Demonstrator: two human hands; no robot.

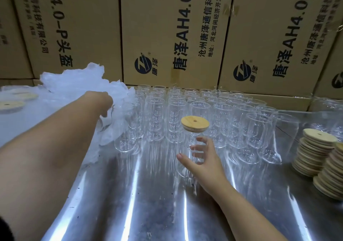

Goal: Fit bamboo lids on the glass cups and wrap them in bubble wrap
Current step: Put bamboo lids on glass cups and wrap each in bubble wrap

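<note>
A packing storeroom: printed cartons point(172, 32) stacked behind a steel table point(148, 203) of glass cups point(222, 116).

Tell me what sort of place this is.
Probably a warehouse packing station: printed cardboard cartons are stacked along the back, rows of identical glass cups stand on a metal table, and stacks of bamboo lids and a heap of bubble wrap lie beside them.

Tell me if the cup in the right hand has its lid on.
Yes, a bamboo lid sits on top of the glass cup in the right hand.
</note>
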